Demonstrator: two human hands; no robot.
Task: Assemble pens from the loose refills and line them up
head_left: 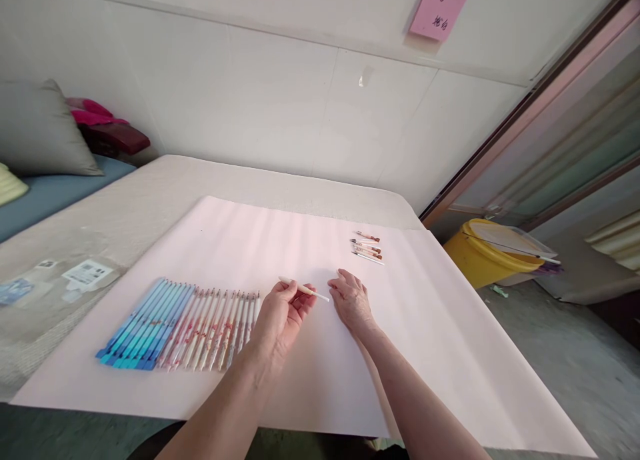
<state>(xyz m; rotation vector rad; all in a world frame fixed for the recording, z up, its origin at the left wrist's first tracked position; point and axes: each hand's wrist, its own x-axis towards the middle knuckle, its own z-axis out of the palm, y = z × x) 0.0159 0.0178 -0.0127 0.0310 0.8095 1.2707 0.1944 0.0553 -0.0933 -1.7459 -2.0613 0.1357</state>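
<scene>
My left hand (285, 313) is closed around a white pen barrel (300, 285), and a thin white refill end points out toward the right. Just to the right, my right hand (351, 301) has its fingers curled together over the pale sheet; whatever lies in its fingertips is too small to make out. Left of my hands, blue pens (145, 320) lie side by side. Against them runs a row of clear pens with reddish patterns (210, 330), partly hidden by my left forearm. Beyond my right hand are several loose pen parts (367, 249), some with brown ends.
The pale pink sheet (450, 353) covers the table top. Clear plastic packaging with labels (87, 273) lies to the left, near a grey cushion (45, 130). A yellow bucket (485, 257) stands on the floor at right. A pink note (441, 8) hangs on the wall.
</scene>
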